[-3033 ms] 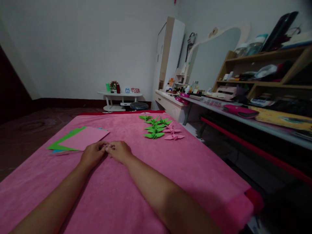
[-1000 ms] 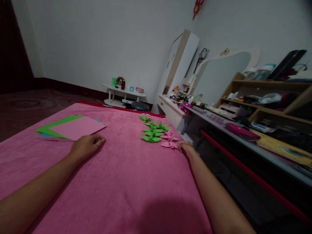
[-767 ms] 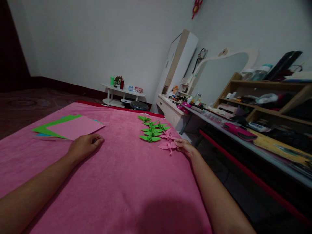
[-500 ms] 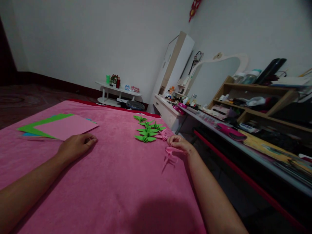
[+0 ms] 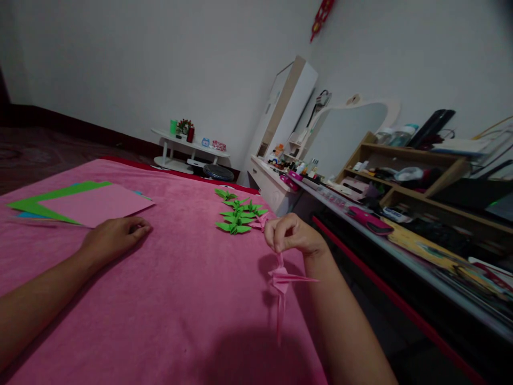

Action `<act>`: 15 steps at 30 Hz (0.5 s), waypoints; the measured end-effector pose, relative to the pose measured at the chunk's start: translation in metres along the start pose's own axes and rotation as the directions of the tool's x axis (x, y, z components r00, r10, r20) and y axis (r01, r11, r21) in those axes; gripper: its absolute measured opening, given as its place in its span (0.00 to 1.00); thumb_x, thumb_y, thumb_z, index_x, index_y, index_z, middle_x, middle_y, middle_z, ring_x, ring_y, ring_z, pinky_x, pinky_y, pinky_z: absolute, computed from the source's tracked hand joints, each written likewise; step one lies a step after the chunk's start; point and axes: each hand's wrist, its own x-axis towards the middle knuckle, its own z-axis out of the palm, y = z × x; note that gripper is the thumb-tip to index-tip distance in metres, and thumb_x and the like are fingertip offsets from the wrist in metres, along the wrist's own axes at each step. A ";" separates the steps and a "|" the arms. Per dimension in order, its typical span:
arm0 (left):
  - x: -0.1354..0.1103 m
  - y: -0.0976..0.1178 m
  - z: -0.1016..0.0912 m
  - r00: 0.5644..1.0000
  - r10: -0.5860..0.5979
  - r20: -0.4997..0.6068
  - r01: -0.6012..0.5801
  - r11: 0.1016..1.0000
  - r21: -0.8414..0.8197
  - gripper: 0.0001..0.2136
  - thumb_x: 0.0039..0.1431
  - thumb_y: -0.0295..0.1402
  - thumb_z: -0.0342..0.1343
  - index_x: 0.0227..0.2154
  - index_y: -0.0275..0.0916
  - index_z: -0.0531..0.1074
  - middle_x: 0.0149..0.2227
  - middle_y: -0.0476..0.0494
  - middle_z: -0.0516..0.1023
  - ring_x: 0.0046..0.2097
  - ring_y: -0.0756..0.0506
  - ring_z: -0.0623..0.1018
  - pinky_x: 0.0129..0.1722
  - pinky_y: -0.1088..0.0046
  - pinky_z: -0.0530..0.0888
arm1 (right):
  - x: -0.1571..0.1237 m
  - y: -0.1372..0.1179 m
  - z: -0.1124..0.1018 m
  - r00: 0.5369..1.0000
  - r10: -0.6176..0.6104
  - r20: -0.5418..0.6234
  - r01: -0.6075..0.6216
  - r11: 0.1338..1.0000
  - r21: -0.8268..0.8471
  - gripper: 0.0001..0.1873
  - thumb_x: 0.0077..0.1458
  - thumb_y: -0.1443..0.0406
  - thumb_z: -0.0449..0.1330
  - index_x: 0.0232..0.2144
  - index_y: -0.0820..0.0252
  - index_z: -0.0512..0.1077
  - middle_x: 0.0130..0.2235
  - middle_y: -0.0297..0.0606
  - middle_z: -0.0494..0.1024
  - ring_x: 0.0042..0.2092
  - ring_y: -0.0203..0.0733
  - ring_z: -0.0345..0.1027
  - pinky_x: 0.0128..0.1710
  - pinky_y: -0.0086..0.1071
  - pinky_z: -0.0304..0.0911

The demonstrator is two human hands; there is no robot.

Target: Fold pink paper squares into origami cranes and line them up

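Pinched in the fingertips of my right hand [image 5: 292, 235] is a pink paper crane [image 5: 281, 279], hanging above the pink cloth [image 5: 192, 299]. Just beyond that hand, several green paper cranes [image 5: 236, 216] lie grouped together, with another pink paper crane [image 5: 259, 221] partly hidden behind my fingers. My left hand [image 5: 116, 235] rests on the cloth with its fingers curled in; whether anything is inside them is hidden. It lies at the near edge of a stack of coloured paper, a pink sheet [image 5: 96, 203] on top and a green sheet [image 5: 36, 202] below, with blue showing underneath.
Along the right side runs a cluttered desk [image 5: 404, 251] with a wooden shelf [image 5: 420, 152] and a mirror [image 5: 348, 133]. A white cabinet [image 5: 280, 107] stands in the corner. By the back wall is a low white table [image 5: 172, 140] holding small items.
My right hand has lifted the pink crane off the cloth and brought it nearer, so it now hangs downward. My left hand stays resting by the paper. The view has shifted slightly.
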 end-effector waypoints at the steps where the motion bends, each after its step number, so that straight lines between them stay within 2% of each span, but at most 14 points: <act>1: 0.000 0.000 0.000 1.000 0.001 0.002 -0.001 1.000 -0.003 0.22 0.53 0.52 0.43 0.39 0.45 0.73 0.37 0.48 0.78 0.37 0.44 0.74 0.32 0.76 0.63 | 0.000 -0.005 0.003 1.000 -0.007 0.015 0.007 1.000 -0.003 0.08 0.46 0.64 0.65 0.22 0.66 0.74 0.25 0.36 0.70 0.28 0.31 0.63 0.31 0.28 0.59; 6: 0.000 0.000 0.000 1.000 0.007 -0.003 -0.007 1.000 0.000 0.22 0.53 0.52 0.43 0.40 0.45 0.73 0.37 0.48 0.78 0.37 0.44 0.74 0.33 0.76 0.64 | -0.003 -0.025 0.016 0.999 -0.013 0.036 0.012 1.000 0.018 0.10 0.47 0.63 0.65 0.20 0.64 0.75 0.24 0.37 0.71 0.26 0.31 0.63 0.28 0.27 0.59; 10: -0.001 0.001 0.000 1.000 0.017 -0.010 -0.017 1.000 0.007 0.20 0.54 0.50 0.44 0.40 0.44 0.72 0.37 0.49 0.78 0.37 0.45 0.74 0.33 0.77 0.63 | -0.010 -0.025 0.014 0.999 0.025 -0.033 -0.025 1.000 0.015 0.11 0.45 0.60 0.66 0.18 0.61 0.75 0.23 0.37 0.71 0.25 0.32 0.64 0.27 0.27 0.59; 13: -0.002 0.003 0.000 1.000 0.016 -0.010 -0.016 1.000 -0.001 0.20 0.55 0.50 0.44 0.39 0.43 0.73 0.37 0.49 0.78 0.38 0.46 0.74 0.32 0.78 0.62 | -0.019 -0.005 -0.001 0.978 0.074 -0.195 -0.074 0.997 0.004 0.09 0.41 0.61 0.68 0.18 0.62 0.75 0.23 0.36 0.71 0.25 0.32 0.63 0.26 0.27 0.59; 15: -0.003 0.004 -0.001 1.000 0.009 -0.012 -0.009 1.000 -0.007 0.20 0.55 0.50 0.44 0.39 0.43 0.73 0.36 0.49 0.78 0.38 0.45 0.74 0.32 0.78 0.62 | -0.027 0.018 -0.015 0.915 0.154 -0.373 -0.146 0.988 0.050 0.09 0.38 0.63 0.68 0.21 0.63 0.75 0.24 0.35 0.71 0.25 0.32 0.63 0.25 0.26 0.60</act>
